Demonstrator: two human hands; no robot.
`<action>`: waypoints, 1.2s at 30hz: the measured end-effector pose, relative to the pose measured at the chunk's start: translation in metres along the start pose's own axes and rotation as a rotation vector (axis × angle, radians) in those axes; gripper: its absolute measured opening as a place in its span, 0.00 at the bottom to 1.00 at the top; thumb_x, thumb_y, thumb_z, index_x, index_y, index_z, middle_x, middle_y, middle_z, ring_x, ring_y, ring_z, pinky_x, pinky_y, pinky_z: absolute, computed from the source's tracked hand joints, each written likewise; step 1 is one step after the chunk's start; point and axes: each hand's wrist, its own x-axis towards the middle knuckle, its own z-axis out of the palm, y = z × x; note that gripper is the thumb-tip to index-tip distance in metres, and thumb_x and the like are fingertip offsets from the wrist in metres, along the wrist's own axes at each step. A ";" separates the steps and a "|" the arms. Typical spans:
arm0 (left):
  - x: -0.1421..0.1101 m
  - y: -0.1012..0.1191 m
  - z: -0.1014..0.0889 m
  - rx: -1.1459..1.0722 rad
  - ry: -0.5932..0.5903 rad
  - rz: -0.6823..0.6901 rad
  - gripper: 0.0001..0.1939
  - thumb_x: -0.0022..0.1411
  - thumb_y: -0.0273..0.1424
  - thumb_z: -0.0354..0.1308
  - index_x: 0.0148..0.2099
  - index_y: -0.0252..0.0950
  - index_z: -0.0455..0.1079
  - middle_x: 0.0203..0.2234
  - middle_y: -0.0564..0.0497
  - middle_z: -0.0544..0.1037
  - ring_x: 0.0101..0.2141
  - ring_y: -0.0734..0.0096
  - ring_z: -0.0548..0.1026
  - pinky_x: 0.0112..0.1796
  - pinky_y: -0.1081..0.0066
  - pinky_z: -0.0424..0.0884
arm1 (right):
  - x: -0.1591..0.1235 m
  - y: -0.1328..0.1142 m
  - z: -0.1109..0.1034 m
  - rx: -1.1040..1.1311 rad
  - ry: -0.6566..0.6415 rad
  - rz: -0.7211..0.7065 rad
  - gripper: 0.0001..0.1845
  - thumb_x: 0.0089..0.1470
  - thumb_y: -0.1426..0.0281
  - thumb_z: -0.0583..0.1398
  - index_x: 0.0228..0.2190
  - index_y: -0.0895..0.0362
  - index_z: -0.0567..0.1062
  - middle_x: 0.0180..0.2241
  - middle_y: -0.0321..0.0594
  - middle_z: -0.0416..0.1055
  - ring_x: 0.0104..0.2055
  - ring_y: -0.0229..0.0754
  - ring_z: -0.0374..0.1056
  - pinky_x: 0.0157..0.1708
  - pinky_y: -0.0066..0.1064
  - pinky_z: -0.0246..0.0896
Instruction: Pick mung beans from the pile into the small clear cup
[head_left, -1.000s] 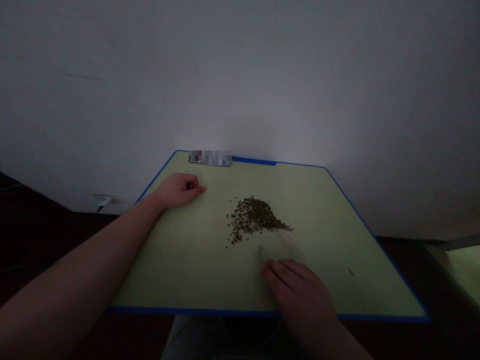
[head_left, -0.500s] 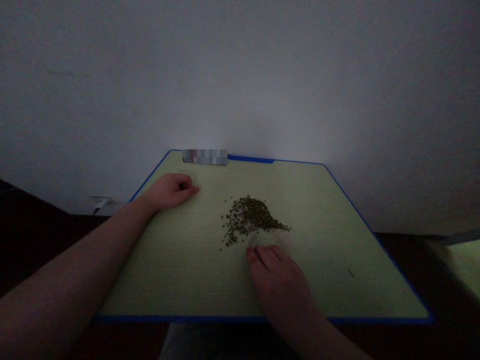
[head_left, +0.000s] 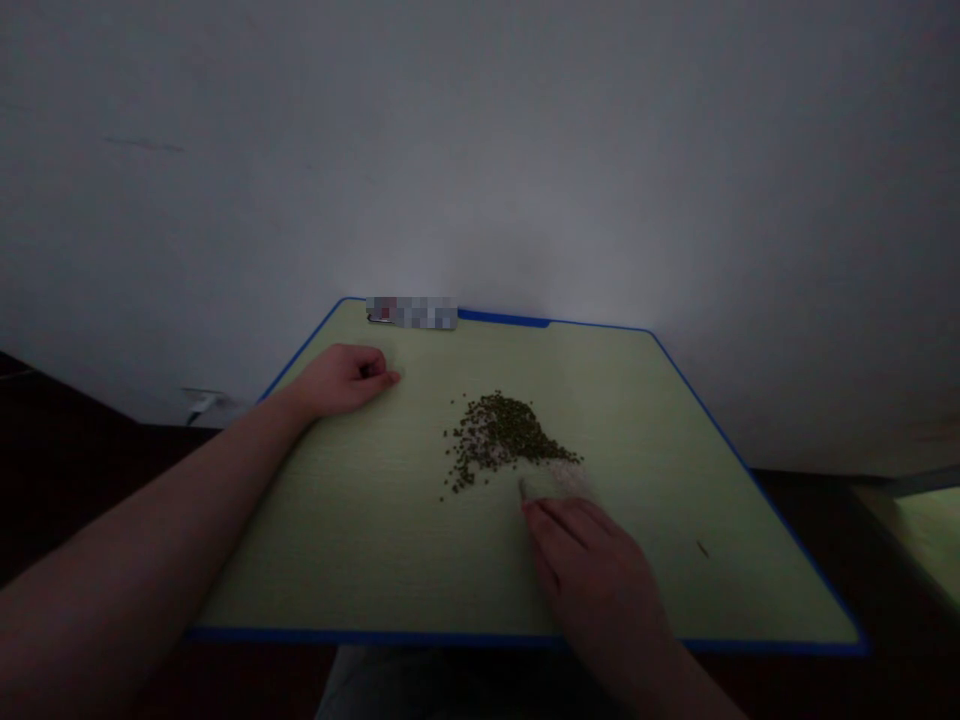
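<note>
A heap of small dark green beans (head_left: 517, 425), which look like mung beans, lies mid-table. Pale grains (head_left: 480, 440) are mixed into its left part, and a separate patch of pale grains (head_left: 568, 474) sits at its lower right. My right hand (head_left: 596, 555) is closed just in front of the heap, pinching a small greyish, partly see-through thing (head_left: 523, 489) at its fingertips; its kind is unclear. Left of the heap, my left hand (head_left: 341, 380) rests on the table, fingers curled in and thumb out, with nothing visible in it.
The pale table (head_left: 360, 560) has a blue rim and stands against a grey wall (head_left: 480, 150). A blurred-out flat item (head_left: 412, 313) lies at its back edge, beside a blue strip (head_left: 502, 319). A thin dark sliver (head_left: 702, 549) lies at the right.
My right hand has moved a little right and toward me, away from the heap. The clear, rounded thing at its fingertips now shows as a narrow greyish shape. My left hand stays put.
</note>
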 end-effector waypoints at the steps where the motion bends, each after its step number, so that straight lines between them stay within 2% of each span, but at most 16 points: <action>1: 0.000 0.000 0.000 -0.004 -0.001 0.001 0.19 0.57 0.46 0.51 0.24 0.37 0.60 0.17 0.55 0.64 0.21 0.75 0.62 0.26 0.72 0.56 | 0.002 0.003 -0.001 0.005 0.005 -0.004 0.15 0.56 0.81 0.54 0.40 0.64 0.78 0.35 0.47 0.78 0.36 0.45 0.72 0.37 0.36 0.72; 4: 0.000 0.000 0.000 -0.011 0.001 -0.005 0.19 0.57 0.46 0.51 0.24 0.37 0.61 0.16 0.55 0.64 0.21 0.75 0.62 0.26 0.72 0.56 | 0.010 0.012 -0.008 0.025 0.033 -0.026 0.15 0.58 0.80 0.53 0.40 0.63 0.78 0.35 0.46 0.79 0.36 0.44 0.73 0.39 0.35 0.71; 6: -0.001 0.001 0.000 -0.013 0.008 -0.004 0.19 0.56 0.46 0.51 0.23 0.37 0.61 0.16 0.55 0.64 0.21 0.74 0.62 0.26 0.72 0.56 | 0.019 0.020 -0.015 0.058 0.041 0.009 0.15 0.59 0.79 0.53 0.38 0.60 0.79 0.35 0.44 0.79 0.36 0.43 0.74 0.41 0.35 0.70; 9: -0.001 0.002 -0.001 -0.011 0.009 -0.004 0.19 0.56 0.47 0.51 0.23 0.37 0.61 0.16 0.55 0.65 0.21 0.74 0.63 0.26 0.72 0.56 | 0.032 0.032 -0.024 0.130 -0.038 0.113 0.13 0.60 0.75 0.54 0.36 0.56 0.79 0.33 0.40 0.79 0.35 0.41 0.74 0.38 0.34 0.70; 12: 0.000 0.001 0.000 -0.018 0.006 -0.009 0.19 0.56 0.47 0.51 0.24 0.37 0.62 0.16 0.55 0.65 0.21 0.74 0.63 0.25 0.71 0.56 | 0.041 0.041 -0.024 0.151 -0.099 0.136 0.12 0.60 0.74 0.55 0.36 0.56 0.79 0.33 0.39 0.79 0.34 0.41 0.74 0.37 0.34 0.69; 19: 0.001 -0.001 0.001 -0.027 0.011 0.021 0.19 0.56 0.46 0.51 0.23 0.37 0.61 0.17 0.55 0.65 0.21 0.75 0.62 0.25 0.72 0.55 | 0.043 0.041 -0.012 0.175 -0.135 0.084 0.12 0.59 0.77 0.55 0.36 0.57 0.80 0.34 0.39 0.80 0.36 0.41 0.74 0.40 0.35 0.69; 25: 0.001 -0.004 0.002 -0.019 0.013 0.017 0.19 0.56 0.47 0.51 0.24 0.37 0.62 0.17 0.55 0.66 0.21 0.75 0.63 0.25 0.72 0.56 | 0.040 0.040 -0.020 0.203 -0.151 0.067 0.14 0.58 0.77 0.54 0.36 0.55 0.80 0.33 0.37 0.80 0.35 0.40 0.74 0.39 0.34 0.70; 28: 0.001 -0.005 0.003 -0.027 0.013 0.019 0.19 0.57 0.47 0.51 0.24 0.37 0.62 0.17 0.55 0.66 0.21 0.74 0.63 0.25 0.71 0.56 | 0.033 0.037 -0.025 0.229 -0.146 0.047 0.14 0.58 0.77 0.54 0.34 0.55 0.79 0.31 0.37 0.79 0.34 0.39 0.74 0.37 0.32 0.70; 30: 0.001 -0.006 0.003 -0.028 0.011 0.018 0.19 0.57 0.46 0.52 0.24 0.37 0.61 0.17 0.55 0.65 0.21 0.74 0.63 0.25 0.71 0.56 | 0.026 0.032 -0.026 0.204 -0.091 0.028 0.14 0.59 0.77 0.53 0.34 0.57 0.79 0.31 0.38 0.79 0.33 0.39 0.73 0.37 0.32 0.70; 33: 0.001 -0.005 0.003 -0.030 0.010 0.021 0.18 0.56 0.46 0.52 0.23 0.37 0.61 0.16 0.55 0.64 0.21 0.75 0.62 0.25 0.71 0.55 | 0.015 0.015 -0.023 0.089 0.011 -0.073 0.15 0.59 0.79 0.52 0.37 0.59 0.78 0.33 0.43 0.79 0.35 0.42 0.73 0.39 0.35 0.70; 36: 0.002 -0.005 0.003 -0.044 0.015 0.021 0.18 0.56 0.46 0.52 0.23 0.37 0.61 0.16 0.55 0.64 0.21 0.75 0.61 0.25 0.72 0.55 | 0.010 -0.009 -0.016 0.036 0.011 -0.193 0.16 0.57 0.82 0.51 0.40 0.63 0.77 0.34 0.47 0.78 0.36 0.45 0.72 0.38 0.36 0.69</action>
